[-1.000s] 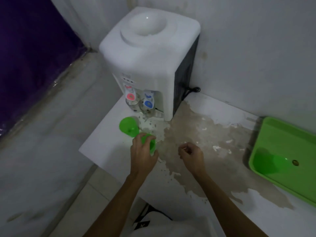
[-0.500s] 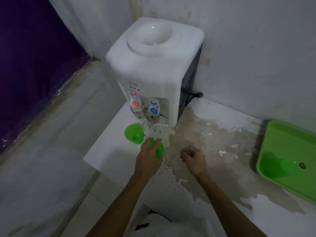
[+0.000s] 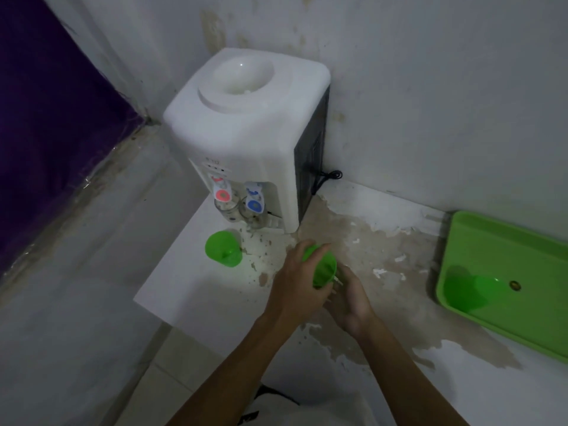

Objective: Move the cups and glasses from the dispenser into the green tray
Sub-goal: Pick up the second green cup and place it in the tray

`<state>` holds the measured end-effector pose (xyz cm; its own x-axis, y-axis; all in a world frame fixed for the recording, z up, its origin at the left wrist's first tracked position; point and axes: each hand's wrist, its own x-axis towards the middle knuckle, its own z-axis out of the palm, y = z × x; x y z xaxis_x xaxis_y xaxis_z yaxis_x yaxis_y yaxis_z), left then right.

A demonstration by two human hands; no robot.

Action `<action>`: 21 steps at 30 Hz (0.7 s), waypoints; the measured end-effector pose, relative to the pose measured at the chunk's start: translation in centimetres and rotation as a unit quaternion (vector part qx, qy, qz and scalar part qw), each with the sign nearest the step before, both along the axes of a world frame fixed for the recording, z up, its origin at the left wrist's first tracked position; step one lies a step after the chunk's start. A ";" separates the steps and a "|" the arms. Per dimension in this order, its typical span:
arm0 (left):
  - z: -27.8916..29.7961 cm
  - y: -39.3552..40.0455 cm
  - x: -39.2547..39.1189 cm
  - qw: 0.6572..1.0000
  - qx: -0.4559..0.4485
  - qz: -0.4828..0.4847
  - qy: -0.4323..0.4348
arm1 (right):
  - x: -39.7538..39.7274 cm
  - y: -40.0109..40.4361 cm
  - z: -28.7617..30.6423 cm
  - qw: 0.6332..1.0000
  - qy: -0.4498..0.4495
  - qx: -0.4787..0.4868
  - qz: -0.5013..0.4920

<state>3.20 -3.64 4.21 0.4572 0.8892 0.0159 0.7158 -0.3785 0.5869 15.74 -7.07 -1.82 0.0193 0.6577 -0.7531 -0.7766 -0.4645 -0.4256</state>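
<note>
- The counter (image 3: 190,281) was white, with a wide brown patch where the coating had peeled, running under both hands and off to their right.
- Stained white walls met in a corner behind the dispenser (image 3: 246,130); a dark purple sheet (image 3: 46,118) hung far to the left of the hands.
- The left hand (image 3: 295,284) was wrapped around a green cup (image 3: 322,269), tipped on its side with the mouth facing right.
- The right hand (image 3: 349,299) lay just beside it, cupped under the cup's rim and touching it; whether it gripped could not be told.
- A second green cup (image 3: 222,249) stood on the counter up and to the left of the left hand, apart from it.
- Two clear glasses (image 3: 230,210) sat under the red and blue taps, beyond the hands.
- The green tray (image 3: 507,241) lay well to the right of the right hand, against the wall, with a small dark round thing inside.
- Bare counter lay between the hands and the tray.
</note>
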 end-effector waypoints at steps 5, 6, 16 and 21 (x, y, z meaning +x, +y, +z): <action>0.2 -1.2 3.3 0.999 0.003 -0.035 -0.011 | 3.0 -1.7 0.5 0.999 0.040 -0.002 -0.023; 0.1 -1.5 4.1 0.999 0.004 -0.043 -0.013 | 3.8 -2.2 0.7 0.998 0.045 -0.002 -0.032; -0.4 -5.6 11.0 0.991 -0.062 -0.104 -0.053 | 11.4 -8.4 1.2 0.993 0.027 -0.036 -0.105; -1.0 -7.9 15.5 0.984 -0.079 -0.146 -0.067 | 16.1 -12.8 0.5 0.984 -0.038 -0.075 -0.158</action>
<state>18.73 -11.50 3.26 0.6961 0.7171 -0.0335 0.5021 -0.4529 0.7368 31.81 -19.87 -1.28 0.2647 0.4911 -0.8299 -0.8614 -0.2666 -0.4324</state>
